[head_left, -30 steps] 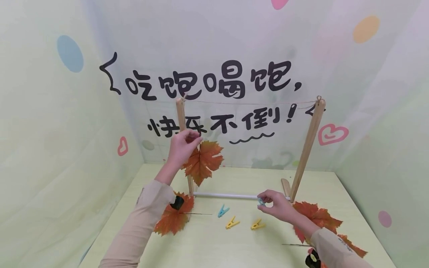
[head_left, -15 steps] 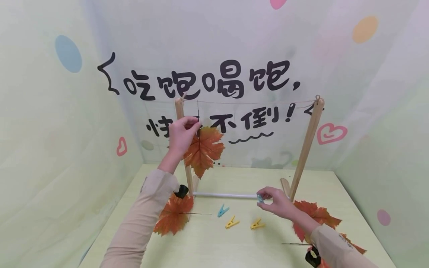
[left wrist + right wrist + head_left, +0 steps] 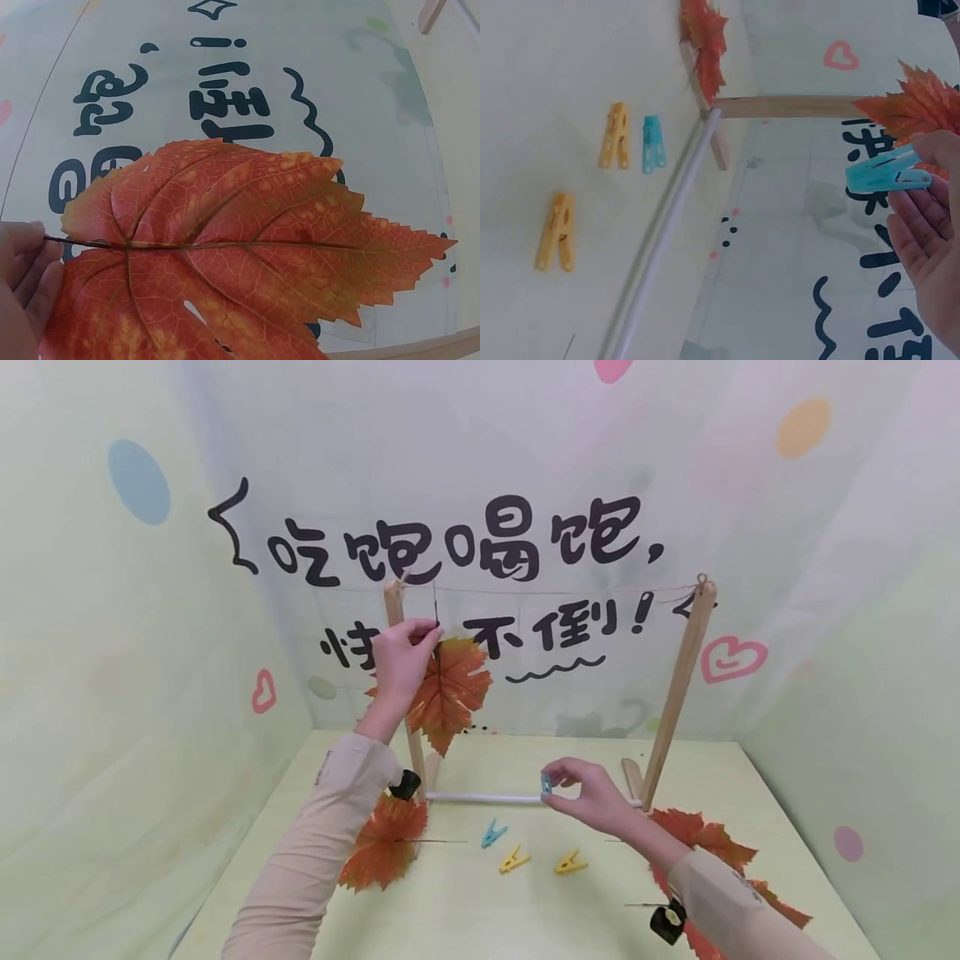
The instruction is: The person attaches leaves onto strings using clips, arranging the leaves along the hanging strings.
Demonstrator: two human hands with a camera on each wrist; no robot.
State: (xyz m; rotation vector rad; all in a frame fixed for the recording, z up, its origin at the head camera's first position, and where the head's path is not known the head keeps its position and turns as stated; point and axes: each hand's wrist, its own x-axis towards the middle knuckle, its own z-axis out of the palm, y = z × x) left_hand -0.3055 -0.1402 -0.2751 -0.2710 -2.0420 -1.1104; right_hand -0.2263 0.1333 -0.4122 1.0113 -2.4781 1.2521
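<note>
My left hand (image 3: 405, 662) pinches the dark stem of an orange-red artificial maple leaf (image 3: 448, 689), which hangs tip down beside the left wooden post (image 3: 415, 752). The stem's upper end reaches the thin string (image 3: 540, 592) tied between the posts. In the left wrist view the leaf (image 3: 240, 244) spreads out from the fingertips. Lower and to the right, my right hand (image 3: 592, 797) holds a light blue clothespin (image 3: 547, 784) between thumb and fingers. The right wrist view has this clothespin (image 3: 881, 172) apart from leaf and string.
Another blue clothespin (image 3: 493, 834) and two yellow clothespins, one at left (image 3: 514, 860) and one at right (image 3: 572, 862), lie on the table. A maple leaf (image 3: 384, 847) lies at left, more leaves (image 3: 705, 839) at right. A white rod (image 3: 480, 797) joins the right post (image 3: 678, 702) to the left.
My left hand has raised the leaf, its stem rising to the string's level. My right hand has moved left and slightly up with the blue clothespin. The view has shifted slightly.
</note>
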